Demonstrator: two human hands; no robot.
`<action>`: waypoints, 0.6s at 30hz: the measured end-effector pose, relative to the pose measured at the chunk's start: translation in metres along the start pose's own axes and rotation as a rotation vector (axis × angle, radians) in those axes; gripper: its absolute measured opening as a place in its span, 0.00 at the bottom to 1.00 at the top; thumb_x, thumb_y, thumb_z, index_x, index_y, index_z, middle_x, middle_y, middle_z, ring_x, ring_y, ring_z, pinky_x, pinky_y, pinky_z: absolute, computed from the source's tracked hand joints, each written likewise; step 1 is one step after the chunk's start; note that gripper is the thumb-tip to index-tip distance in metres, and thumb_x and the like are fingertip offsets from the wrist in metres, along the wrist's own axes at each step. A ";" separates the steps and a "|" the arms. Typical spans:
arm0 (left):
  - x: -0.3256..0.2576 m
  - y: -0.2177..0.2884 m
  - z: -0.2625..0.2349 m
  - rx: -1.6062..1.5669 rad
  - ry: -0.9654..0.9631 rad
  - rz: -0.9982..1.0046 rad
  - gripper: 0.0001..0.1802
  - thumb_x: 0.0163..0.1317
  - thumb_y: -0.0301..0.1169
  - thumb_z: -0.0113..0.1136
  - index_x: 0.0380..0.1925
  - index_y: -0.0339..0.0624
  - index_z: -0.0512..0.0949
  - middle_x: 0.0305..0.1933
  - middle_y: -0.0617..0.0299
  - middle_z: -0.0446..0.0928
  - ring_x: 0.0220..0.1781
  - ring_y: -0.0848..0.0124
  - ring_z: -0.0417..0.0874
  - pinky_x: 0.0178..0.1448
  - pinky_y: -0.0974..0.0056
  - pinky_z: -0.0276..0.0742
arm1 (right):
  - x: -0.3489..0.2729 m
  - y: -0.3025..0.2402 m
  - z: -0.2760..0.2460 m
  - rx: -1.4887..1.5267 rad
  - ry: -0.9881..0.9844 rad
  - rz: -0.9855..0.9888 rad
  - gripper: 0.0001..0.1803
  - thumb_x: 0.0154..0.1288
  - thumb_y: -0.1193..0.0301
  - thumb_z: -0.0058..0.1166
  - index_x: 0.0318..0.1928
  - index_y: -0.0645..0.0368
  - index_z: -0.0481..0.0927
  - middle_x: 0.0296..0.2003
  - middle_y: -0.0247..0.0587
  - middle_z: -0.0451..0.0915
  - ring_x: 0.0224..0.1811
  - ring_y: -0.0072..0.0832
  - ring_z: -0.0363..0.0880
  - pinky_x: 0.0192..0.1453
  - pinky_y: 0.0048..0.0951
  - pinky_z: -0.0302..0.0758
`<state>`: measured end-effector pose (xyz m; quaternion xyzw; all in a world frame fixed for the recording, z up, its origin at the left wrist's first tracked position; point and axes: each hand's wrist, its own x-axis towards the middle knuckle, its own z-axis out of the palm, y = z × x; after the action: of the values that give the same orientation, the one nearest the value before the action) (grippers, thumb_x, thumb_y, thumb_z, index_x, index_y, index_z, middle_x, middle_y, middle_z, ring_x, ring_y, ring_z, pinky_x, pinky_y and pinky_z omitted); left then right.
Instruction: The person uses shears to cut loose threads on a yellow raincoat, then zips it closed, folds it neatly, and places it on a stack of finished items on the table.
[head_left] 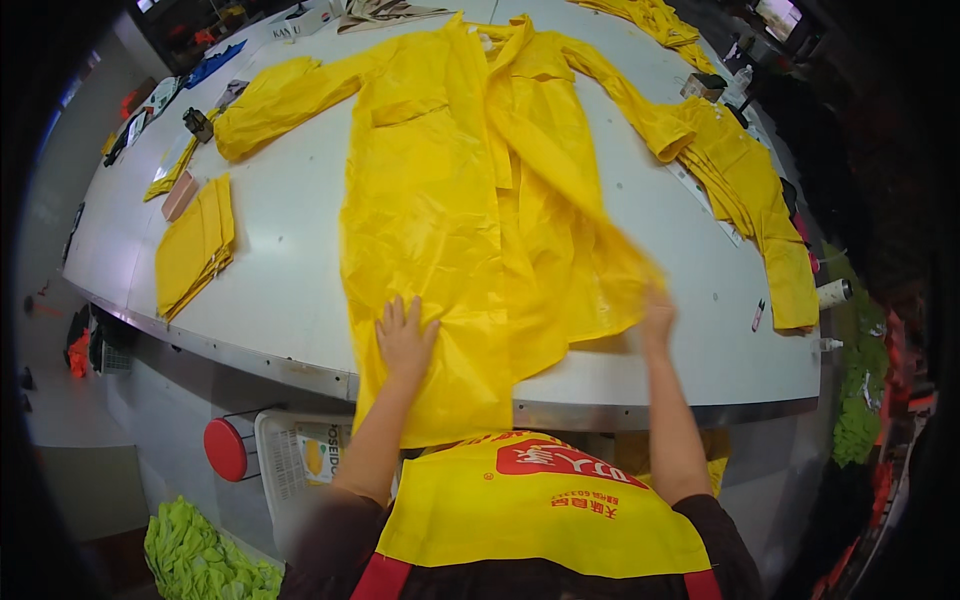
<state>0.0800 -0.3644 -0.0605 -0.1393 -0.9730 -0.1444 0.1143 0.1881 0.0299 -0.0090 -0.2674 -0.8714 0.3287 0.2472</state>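
Head view: left hand (405,338) lay flat, fingers spread, pressing the yellow raincoat (450,200). Right hand (657,318) gripped the coat's blurred, lifted front panel. The garment was thin, glossy and creased, spread open on the white worktop (290,270), sleeves outstretched, hem overhanging the near edge.

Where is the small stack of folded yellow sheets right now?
In the head view, the folded yellow stack lies on the white table, at the person's left, beside the spread yellow raincoat and well away from the left hand.
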 end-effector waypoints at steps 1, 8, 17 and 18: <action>-0.001 -0.015 -0.001 0.018 0.011 0.001 0.31 0.54 0.47 0.58 0.57 0.49 0.68 0.64 0.50 0.62 0.66 0.52 0.59 0.66 0.43 0.51 | 0.003 0.023 -0.028 0.123 0.261 -0.093 0.16 0.68 0.69 0.43 0.47 0.68 0.76 0.43 0.46 0.79 0.41 0.32 0.76 0.47 0.32 0.72; -0.027 -0.086 -0.035 0.000 -0.066 0.106 0.31 0.53 0.45 0.59 0.57 0.49 0.68 0.64 0.51 0.62 0.66 0.53 0.59 0.66 0.44 0.51 | -0.195 0.265 -0.219 -0.268 0.102 0.095 0.22 0.67 0.59 0.46 0.52 0.65 0.69 0.34 0.43 0.76 0.30 0.26 0.71 0.37 0.27 0.69; -0.014 -0.070 -0.033 -0.229 0.178 0.066 0.23 0.54 0.35 0.59 0.51 0.42 0.72 0.56 0.47 0.69 0.62 0.52 0.64 0.65 0.48 0.54 | -0.120 0.061 -0.128 -0.201 0.329 0.092 0.19 0.55 0.80 0.44 0.49 0.67 0.72 0.49 0.54 0.73 0.53 0.45 0.69 0.60 0.38 0.63; 0.005 -0.039 -0.028 -0.263 0.242 0.151 0.22 0.54 0.35 0.60 0.50 0.42 0.73 0.55 0.46 0.70 0.61 0.51 0.65 0.65 0.49 0.55 | -0.099 0.055 -0.099 -0.142 0.193 -0.094 0.20 0.53 0.79 0.45 0.49 0.67 0.71 0.49 0.53 0.72 0.55 0.46 0.68 0.60 0.39 0.63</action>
<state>0.0691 -0.4079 -0.0426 -0.2074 -0.9117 -0.2770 0.2216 0.3374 0.0469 -0.0070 -0.2733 -0.8763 0.2269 0.3255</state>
